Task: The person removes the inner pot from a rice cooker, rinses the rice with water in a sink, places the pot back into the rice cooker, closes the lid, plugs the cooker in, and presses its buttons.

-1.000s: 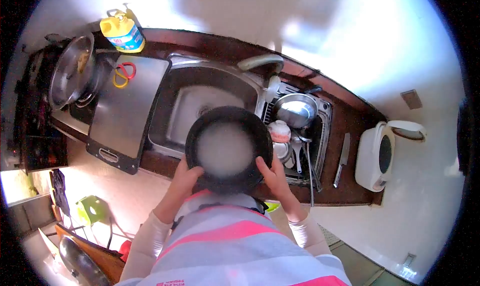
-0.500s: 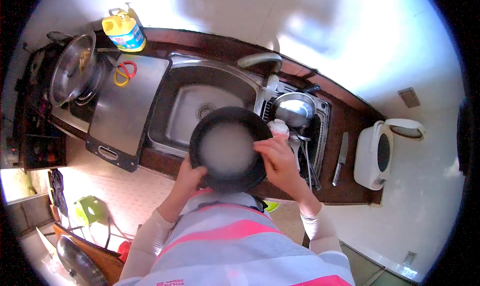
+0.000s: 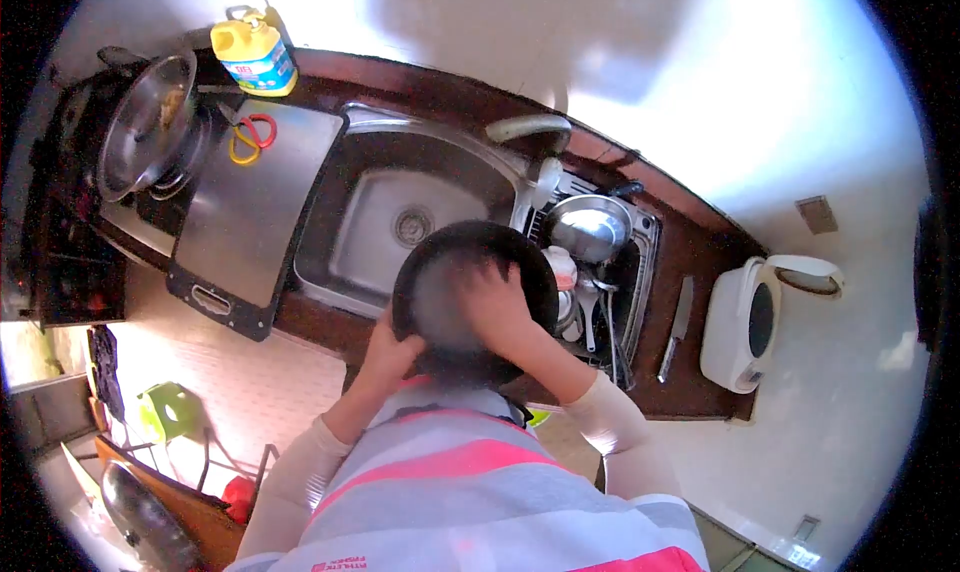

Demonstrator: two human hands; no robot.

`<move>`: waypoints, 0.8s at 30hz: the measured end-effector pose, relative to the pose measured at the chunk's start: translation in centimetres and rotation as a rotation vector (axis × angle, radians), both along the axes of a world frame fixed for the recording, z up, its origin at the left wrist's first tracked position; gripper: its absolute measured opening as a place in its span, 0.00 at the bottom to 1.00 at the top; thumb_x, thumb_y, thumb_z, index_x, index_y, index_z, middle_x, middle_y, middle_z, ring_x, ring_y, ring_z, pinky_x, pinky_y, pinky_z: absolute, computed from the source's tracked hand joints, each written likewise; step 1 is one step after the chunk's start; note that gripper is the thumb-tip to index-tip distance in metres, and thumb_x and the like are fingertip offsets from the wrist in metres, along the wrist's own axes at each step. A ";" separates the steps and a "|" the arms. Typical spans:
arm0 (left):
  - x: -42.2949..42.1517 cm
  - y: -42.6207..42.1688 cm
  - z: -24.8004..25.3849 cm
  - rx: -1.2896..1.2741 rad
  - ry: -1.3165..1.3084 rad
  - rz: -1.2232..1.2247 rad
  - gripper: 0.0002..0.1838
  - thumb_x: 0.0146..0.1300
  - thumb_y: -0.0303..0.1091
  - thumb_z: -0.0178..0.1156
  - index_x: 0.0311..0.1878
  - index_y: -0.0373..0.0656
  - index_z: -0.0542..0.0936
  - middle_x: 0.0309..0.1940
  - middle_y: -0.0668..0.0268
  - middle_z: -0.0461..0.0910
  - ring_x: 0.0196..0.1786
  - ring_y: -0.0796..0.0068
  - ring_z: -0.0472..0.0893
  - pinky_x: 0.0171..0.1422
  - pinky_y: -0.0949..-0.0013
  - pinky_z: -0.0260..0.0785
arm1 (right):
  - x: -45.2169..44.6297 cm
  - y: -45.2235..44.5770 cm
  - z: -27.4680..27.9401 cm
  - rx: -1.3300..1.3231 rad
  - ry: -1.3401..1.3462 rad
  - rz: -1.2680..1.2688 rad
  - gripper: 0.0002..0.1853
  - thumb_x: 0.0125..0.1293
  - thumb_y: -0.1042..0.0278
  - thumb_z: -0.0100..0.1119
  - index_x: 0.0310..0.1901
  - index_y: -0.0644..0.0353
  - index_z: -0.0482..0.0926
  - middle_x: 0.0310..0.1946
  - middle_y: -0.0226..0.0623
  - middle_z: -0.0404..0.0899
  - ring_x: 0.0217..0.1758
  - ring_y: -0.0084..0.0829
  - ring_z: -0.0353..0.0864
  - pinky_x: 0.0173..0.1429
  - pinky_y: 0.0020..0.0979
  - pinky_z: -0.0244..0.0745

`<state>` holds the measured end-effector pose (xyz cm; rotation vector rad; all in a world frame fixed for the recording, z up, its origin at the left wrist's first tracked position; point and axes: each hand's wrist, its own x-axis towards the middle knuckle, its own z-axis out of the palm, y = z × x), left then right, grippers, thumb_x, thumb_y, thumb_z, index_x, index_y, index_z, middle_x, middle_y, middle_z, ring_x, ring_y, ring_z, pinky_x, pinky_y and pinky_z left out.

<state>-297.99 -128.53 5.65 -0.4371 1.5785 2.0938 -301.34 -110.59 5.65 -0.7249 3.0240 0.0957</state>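
A dark round pot (image 3: 540,282) is held in front of my body, at the near edge of the sink. Something whitish and cloudy covers its bottom; whether it is rice, water or both I cannot make out. My left hand (image 3: 388,357) grips the pot's left rim, thumb toward the inside. My right hand (image 3: 497,307) reaches over the right rim into the pot, fingers apart and pointing down at the whitish contents. Its fingertips are partly blurred. Behind the pot lies the steel sink (image 3: 365,162) with its drain showing.
On the left, a metal cutting board (image 3: 255,202) carries red-and-yellow scissors (image 3: 252,139), beside a steel pan (image 3: 150,127) and a yellow jug (image 3: 255,60). To the right are a dish rack with a steel bowl (image 3: 590,229), a knife (image 3: 678,327) and a white rice cooker (image 3: 735,322).
My right hand has moved from the pot's right rim left and into the pot. The pot has shifted slightly right, with my left hand still on its rim.
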 end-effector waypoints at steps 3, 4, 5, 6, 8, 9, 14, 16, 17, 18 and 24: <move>-0.1 0.2 -0.2 0.051 0.006 -0.002 0.30 0.42 0.19 0.51 0.55 0.37 0.66 0.44 0.63 0.73 0.48 0.72 0.72 0.52 0.71 0.64 | 0.7 -0.9 -0.6 0.025 -0.116 -0.054 0.24 0.56 0.65 0.48 0.56 0.54 0.66 0.59 0.42 0.61 0.60 0.44 0.61 0.56 0.57 0.58; -0.2 0.2 -0.1 0.069 0.004 0.000 0.30 0.42 0.19 0.51 0.55 0.36 0.66 0.44 0.63 0.73 0.48 0.72 0.72 0.52 0.71 0.64 | 1.3 -1.0 -0.8 0.006 -0.164 -0.042 0.24 0.56 0.65 0.49 0.57 0.54 0.65 0.59 0.42 0.61 0.60 0.44 0.61 0.56 0.57 0.57; -0.4 0.3 0.0 0.072 0.001 -0.003 0.30 0.42 0.19 0.51 0.55 0.36 0.66 0.45 0.63 0.73 0.48 0.72 0.71 0.52 0.71 0.64 | 1.7 -1.2 -0.9 -0.013 -0.212 -0.030 0.25 0.55 0.65 0.49 0.58 0.53 0.64 0.59 0.43 0.60 0.60 0.45 0.60 0.56 0.58 0.57; -0.6 0.3 0.1 0.074 -0.003 -0.006 0.30 0.42 0.19 0.51 0.55 0.36 0.65 0.45 0.62 0.72 0.48 0.72 0.71 0.52 0.71 0.64 | 2.2 -0.9 -0.8 -0.011 -0.293 0.032 0.24 0.55 0.65 0.50 0.56 0.54 0.66 0.57 0.42 0.63 0.60 0.44 0.61 0.56 0.57 0.57; -0.6 0.2 -0.1 0.089 -0.027 -0.011 0.30 0.42 0.20 0.51 0.55 0.36 0.65 0.45 0.62 0.72 0.47 0.72 0.71 0.51 0.71 0.65 | 2.8 -0.4 1.8 -0.009 -0.459 0.153 0.22 0.53 0.66 0.53 0.53 0.54 0.69 0.52 0.41 0.68 0.58 0.44 0.63 0.55 0.55 0.59; -0.6 0.1 -0.7 0.102 -0.046 -0.013 0.30 0.42 0.20 0.51 0.55 0.36 0.65 0.45 0.62 0.72 0.47 0.72 0.71 0.51 0.71 0.65 | 2.6 -0.1 2.8 0.059 -0.541 0.142 0.20 0.51 0.66 0.53 0.49 0.54 0.72 0.48 0.40 0.70 0.56 0.43 0.65 0.53 0.53 0.60; -1.2 0.2 -0.7 0.064 -0.041 -0.024 0.30 0.42 0.19 0.51 0.55 0.36 0.65 0.45 0.61 0.72 0.45 0.70 0.72 0.50 0.70 0.66 | 0.7 3.3 5.1 0.163 -0.470 0.087 0.08 0.43 0.72 0.55 0.29 0.55 0.78 0.33 0.31 0.75 0.41 0.37 0.72 0.44 0.42 0.64; -1.2 0.2 -1.3 0.035 -0.007 -0.031 0.29 0.43 0.18 0.51 0.54 0.38 0.65 0.44 0.61 0.73 0.45 0.66 0.74 0.49 0.66 0.68 | 0.3 4.3 4.9 0.119 -0.376 0.108 0.08 0.41 0.73 0.56 0.28 0.55 0.78 0.32 0.31 0.75 0.41 0.36 0.71 0.43 0.39 0.64; -1.2 0.1 -1.5 0.018 0.007 -0.037 0.29 0.43 0.18 0.51 0.55 0.38 0.65 0.44 0.61 0.73 0.45 0.66 0.73 0.49 0.67 0.68 | 0.1 4.4 4.9 0.096 -0.328 0.118 0.09 0.40 0.73 0.56 0.27 0.55 0.78 0.32 0.30 0.74 0.40 0.35 0.70 0.43 0.37 0.64; -1.3 0.1 -1.7 0.000 0.021 -0.043 0.30 0.43 0.18 0.51 0.55 0.38 0.65 0.44 0.61 0.73 0.45 0.66 0.73 0.50 0.67 0.67 | -0.2 4.3 5.1 0.106 -0.337 0.129 0.09 0.39 0.73 0.56 0.27 0.55 0.78 0.33 0.30 0.75 0.41 0.35 0.70 0.43 0.36 0.64; -1.7 0.1 -2.2 0.074 -0.033 -0.016 0.39 0.40 0.20 0.53 0.63 0.37 0.58 0.52 0.58 0.69 0.53 0.68 0.69 0.55 0.71 0.63 | -0.9 4.1 5.6 0.098 -0.300 0.236 0.08 0.39 0.73 0.56 0.26 0.57 0.81 0.47 0.29 0.74 0.46 0.34 0.67 0.47 0.32 0.62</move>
